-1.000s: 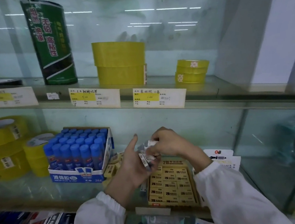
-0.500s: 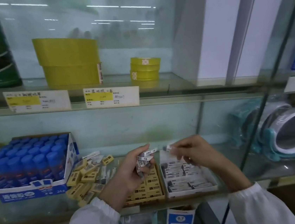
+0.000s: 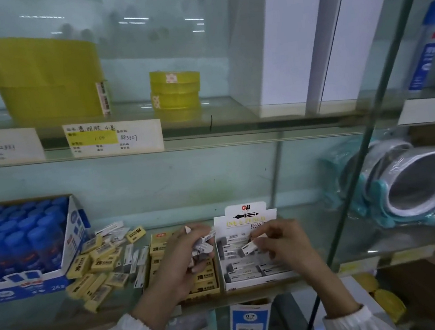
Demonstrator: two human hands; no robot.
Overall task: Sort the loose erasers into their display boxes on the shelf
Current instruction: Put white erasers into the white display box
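Note:
On the glass shelf stand two display boxes side by side: a yellow eraser box and, to its right, a white ink-and-pencil eraser box with rows of grey-and-white erasers. A pile of loose yellow and white erasers lies left of the yellow box. My left hand is closed around several grey-and-white erasers above the yellow box. My right hand pinches one grey-and-white eraser just over the white box.
A blue glue stick box stands at the left of the shelf. Yellow tape rolls and price labels sit on the shelf above. A slanted glass divider separates a wrapped white-and-teal roll at right.
The view has swung right, bringing the white box into view. My right hand has come down to the white box with one eraser. My left hand still grips its bundle.

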